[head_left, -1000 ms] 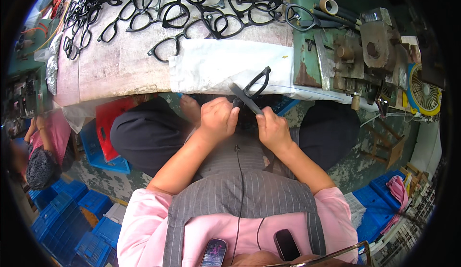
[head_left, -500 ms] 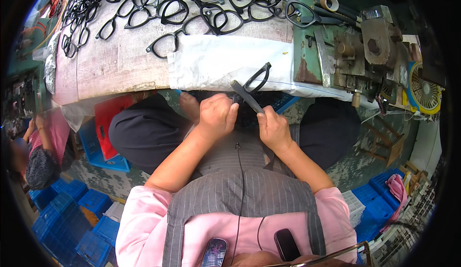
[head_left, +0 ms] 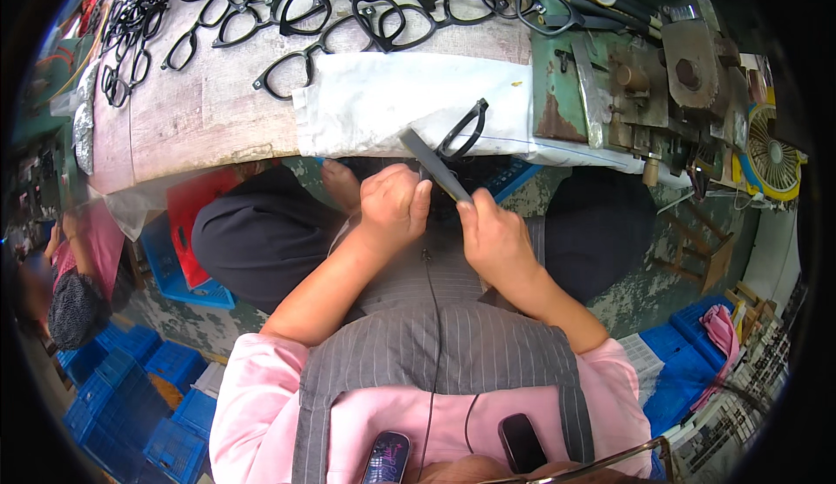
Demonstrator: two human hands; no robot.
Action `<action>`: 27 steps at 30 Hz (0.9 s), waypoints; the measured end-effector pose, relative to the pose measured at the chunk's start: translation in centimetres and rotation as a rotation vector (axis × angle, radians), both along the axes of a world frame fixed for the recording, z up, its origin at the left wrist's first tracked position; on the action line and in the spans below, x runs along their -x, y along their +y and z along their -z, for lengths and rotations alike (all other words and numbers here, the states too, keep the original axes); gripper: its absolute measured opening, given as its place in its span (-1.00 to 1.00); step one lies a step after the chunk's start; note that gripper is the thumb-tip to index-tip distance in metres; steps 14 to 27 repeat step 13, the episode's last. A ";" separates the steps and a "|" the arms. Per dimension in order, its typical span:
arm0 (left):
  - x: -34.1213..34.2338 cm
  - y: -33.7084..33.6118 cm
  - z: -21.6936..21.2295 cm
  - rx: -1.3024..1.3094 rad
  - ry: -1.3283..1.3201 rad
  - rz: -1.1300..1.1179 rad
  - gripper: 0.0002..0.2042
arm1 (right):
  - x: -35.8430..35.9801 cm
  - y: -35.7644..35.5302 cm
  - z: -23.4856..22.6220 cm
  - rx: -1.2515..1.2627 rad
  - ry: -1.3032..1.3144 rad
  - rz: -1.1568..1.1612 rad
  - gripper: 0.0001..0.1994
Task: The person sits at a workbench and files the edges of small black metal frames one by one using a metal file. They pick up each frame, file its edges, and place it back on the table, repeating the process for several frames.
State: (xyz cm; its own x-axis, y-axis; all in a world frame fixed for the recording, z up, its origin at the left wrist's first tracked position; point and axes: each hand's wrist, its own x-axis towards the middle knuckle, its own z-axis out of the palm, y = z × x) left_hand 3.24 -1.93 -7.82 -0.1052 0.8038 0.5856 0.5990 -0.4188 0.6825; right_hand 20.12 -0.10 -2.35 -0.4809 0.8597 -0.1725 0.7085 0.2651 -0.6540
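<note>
My left hand (head_left: 394, 207) is closed round one end of a black eyeglass frame (head_left: 481, 125), just off the near edge of the worktable. One rim sticks out past the fingers toward the upper right; the rest is hidden by the fist and the tool. My right hand (head_left: 498, 233) grips a flat grey file (head_left: 432, 161) at its near end. The file slants up to the left, crossing the frame close to my left thumb. Whether it touches the frame I cannot tell.
Many black eyeglass frames (head_left: 303, 11) lie heaped on the worktable (head_left: 209, 116). A white cloth (head_left: 383, 101) covers its near edge. To the right stand a metal machine (head_left: 688, 73) and a yellow-rimmed fan (head_left: 771, 155). Blue crates (head_left: 117, 397) sit on the floor; another person works at far left.
My right hand and the file have shifted slightly up and left along the frame. My left hand keeps its hold. The whole view has tilted a little.
</note>
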 end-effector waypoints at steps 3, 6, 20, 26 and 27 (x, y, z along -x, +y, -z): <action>-0.1 0.1 -0.4 -0.024 0.014 -0.006 -0.85 | 1.0 1.3 0.2 -0.041 -0.008 -0.015 -0.72; -0.1 0.1 -0.6 -0.021 0.028 0.007 -0.85 | -0.4 0.9 -1.1 0.000 -0.052 -0.036 -0.72; -0.5 -0.1 -0.4 -0.018 0.088 -0.009 -0.87 | 0.6 1.8 -0.9 0.057 -0.069 -0.025 -0.73; -0.5 -0.1 -0.4 -0.018 0.088 -0.009 -0.87 | 0.6 1.8 -0.9 0.057 -0.069 -0.025 -0.73; -0.5 -0.1 -0.4 -0.018 0.088 -0.009 -0.87 | 0.6 1.8 -0.9 0.057 -0.069 -0.025 -0.73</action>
